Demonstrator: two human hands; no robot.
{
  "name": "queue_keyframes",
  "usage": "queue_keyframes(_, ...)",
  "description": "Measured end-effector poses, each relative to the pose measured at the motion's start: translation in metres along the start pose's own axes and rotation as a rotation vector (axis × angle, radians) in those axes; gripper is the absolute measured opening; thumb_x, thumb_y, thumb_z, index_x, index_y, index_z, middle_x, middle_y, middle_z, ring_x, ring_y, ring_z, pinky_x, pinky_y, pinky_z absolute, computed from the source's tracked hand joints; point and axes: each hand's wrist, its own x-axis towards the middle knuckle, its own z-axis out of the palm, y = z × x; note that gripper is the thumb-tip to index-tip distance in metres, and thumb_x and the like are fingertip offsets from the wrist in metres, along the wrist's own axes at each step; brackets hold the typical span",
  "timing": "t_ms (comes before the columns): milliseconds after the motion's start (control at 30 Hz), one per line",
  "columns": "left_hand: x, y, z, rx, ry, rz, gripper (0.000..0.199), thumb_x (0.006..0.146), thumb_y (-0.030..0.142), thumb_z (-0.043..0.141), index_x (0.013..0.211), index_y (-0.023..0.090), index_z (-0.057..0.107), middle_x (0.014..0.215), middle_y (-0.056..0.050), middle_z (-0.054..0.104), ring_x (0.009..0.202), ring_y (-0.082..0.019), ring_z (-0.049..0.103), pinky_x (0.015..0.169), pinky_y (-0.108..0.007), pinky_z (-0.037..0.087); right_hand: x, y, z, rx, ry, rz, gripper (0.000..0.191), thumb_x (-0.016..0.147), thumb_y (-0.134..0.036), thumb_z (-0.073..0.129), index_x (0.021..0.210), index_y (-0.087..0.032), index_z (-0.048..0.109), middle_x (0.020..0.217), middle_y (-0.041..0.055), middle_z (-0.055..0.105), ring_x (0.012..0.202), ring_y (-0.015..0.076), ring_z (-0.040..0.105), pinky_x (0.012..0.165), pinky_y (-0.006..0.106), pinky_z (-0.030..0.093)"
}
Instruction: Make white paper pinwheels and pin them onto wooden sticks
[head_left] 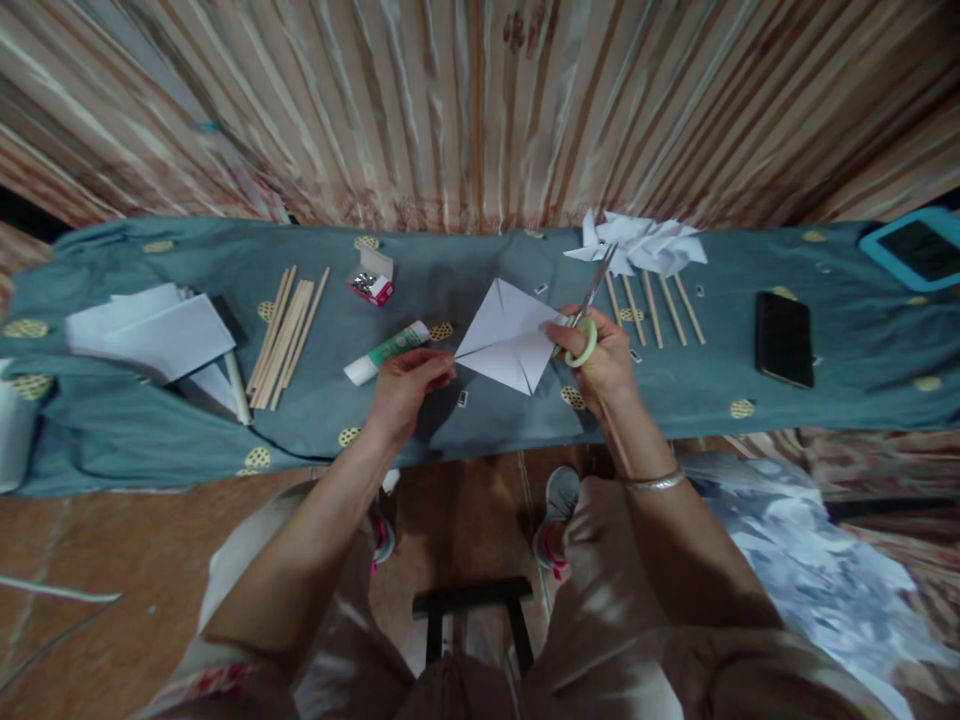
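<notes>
A white paper square (504, 335), slit inward from its corners, is held in the air over the cloth-covered table. At its left corner, the thumb and fingers of my left hand (409, 385) pinch the paper. My right hand (600, 365) grips its right corner and also has the scissors (583, 340) with pale green handles in it. The scissor blades point up and away from me, towards the paper pinwheels (652, 243) on wooden sticks. A glue stick (386, 352) lies just beyond my left hand.
Left of centre are a small open box (371, 278) of metal pins or clips and several wooden sticks (289, 335). Folded white paper (161, 330) lies farther left. A black phone (784, 338) and a blue-framed device (916, 250) lie at the right. A curtain (450, 110) hangs behind the table.
</notes>
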Motion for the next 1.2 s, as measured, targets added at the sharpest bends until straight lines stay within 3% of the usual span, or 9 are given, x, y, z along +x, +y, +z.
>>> queue_keyframes(167, 0.002, -0.003, -0.001, -0.110, -0.006, 0.006, 0.018, 0.059, 0.029, 0.081, 0.067, 0.015, 0.073, 0.066, -0.001, 0.068, 0.064, -0.011, 0.062, 0.066, -0.022, 0.049, 0.000, 0.002, 0.003, 0.128, 0.072, 0.062, 0.027, 0.051, -0.023, 0.082, 0.071, -0.020, 0.064, 0.056, -0.0094, 0.056, 0.050, 0.0054, 0.047, 0.049, 0.020, 0.035)
queue_keyframes(300, -0.006, -0.014, 0.009, -0.193, -0.153, -0.018, 0.039, 0.066, 0.051, 0.079, 0.084, 0.016, 0.076, 0.086, -0.007, 0.075, 0.087, -0.019, 0.068, 0.080, -0.029, 0.053, -0.004, 0.004, 0.013, 0.215, 0.087, 0.157, 0.031, 0.049, -0.022, 0.084, 0.071, -0.020, 0.062, 0.057, -0.0092, 0.059, 0.050, 0.0059, 0.052, 0.049, 0.019, 0.040)
queue_keyframes(367, -0.013, -0.021, 0.014, -0.121, -0.248, 0.038, 0.044, 0.070, 0.054, 0.076, 0.094, 0.017, 0.076, 0.098, -0.008, 0.076, 0.101, -0.023, 0.068, 0.089, -0.032, 0.051, -0.007, 0.006, 0.019, 0.237, 0.079, 0.197, 0.033, 0.049, -0.023, 0.083, 0.073, -0.020, 0.061, 0.057, -0.0091, 0.060, 0.050, 0.0065, 0.054, 0.049, 0.019, 0.042)
queue_keyframes(467, -0.021, -0.032, 0.021, 0.086, -0.320, 0.174, 0.046, 0.071, 0.046, 0.079, 0.108, 0.019, 0.073, 0.118, -0.007, 0.072, 0.117, -0.027, 0.061, 0.099, -0.034, 0.046, -0.011, 0.009, 0.027, 0.236, 0.033, 0.232, 0.036, 0.050, -0.025, 0.084, 0.075, -0.021, 0.059, 0.056, -0.0091, 0.060, 0.048, 0.0066, 0.055, 0.047, 0.019, 0.041)
queue_keyframes(533, -0.024, -0.037, 0.023, 0.190, -0.309, 0.232, 0.045, 0.075, 0.045, 0.077, 0.111, 0.019, 0.071, 0.122, -0.007, 0.070, 0.120, -0.028, 0.059, 0.101, -0.035, 0.045, -0.015, 0.010, 0.033, 0.234, 0.002, 0.254, 0.038, 0.048, -0.026, 0.086, 0.075, -0.021, 0.059, 0.055, -0.0093, 0.060, 0.048, 0.0066, 0.055, 0.046, 0.019, 0.041)
queue_keyframes(667, -0.020, -0.040, 0.023, 0.310, -0.226, 0.288, 0.046, 0.086, 0.052, 0.062, 0.111, 0.014, 0.070, 0.113, -0.010, 0.073, 0.111, -0.029, 0.064, 0.101, -0.038, 0.046, -0.022, 0.011, 0.043, 0.241, -0.008, 0.296, 0.042, 0.041, -0.027, 0.088, 0.073, -0.020, 0.061, 0.052, -0.0095, 0.059, 0.046, 0.0068, 0.054, 0.045, 0.019, 0.039)
queue_keyframes(933, -0.006, -0.042, 0.014, 0.294, -0.143, 0.374, 0.051, 0.091, 0.059, 0.052, 0.112, 0.016, 0.069, 0.117, -0.010, 0.072, 0.115, -0.027, 0.064, 0.105, -0.040, 0.046, -0.031, 0.016, 0.049, 0.221, -0.076, 0.297, 0.045, 0.044, -0.033, 0.089, 0.078, -0.021, 0.061, 0.058, -0.0088, 0.063, 0.051, 0.0093, 0.058, 0.050, 0.022, 0.044)
queue_keyframes(1100, 0.001, -0.034, 0.013, 0.114, -0.060, 0.263, 0.052, 0.083, 0.063, 0.061, 0.099, 0.013, 0.069, 0.103, -0.012, 0.075, 0.102, -0.029, 0.069, 0.094, -0.043, 0.054, -0.037, 0.016, 0.050, 0.207, -0.163, 0.341, 0.049, 0.044, -0.039, 0.090, 0.077, -0.020, 0.061, 0.058, -0.0059, 0.067, 0.052, 0.0092, 0.059, 0.051, 0.021, 0.045)
queue_keyframes(1200, 0.001, -0.022, 0.014, -0.041, -0.019, 0.173, 0.043, 0.077, 0.054, 0.070, 0.095, 0.015, 0.068, 0.100, -0.011, 0.075, 0.099, -0.029, 0.070, 0.089, -0.043, 0.057, -0.039, 0.014, 0.050, 0.145, -0.233, 0.337, 0.047, 0.046, -0.046, 0.090, 0.073, -0.020, 0.062, 0.058, -0.0056, 0.068, 0.050, 0.0084, 0.059, 0.049, 0.020, 0.045)
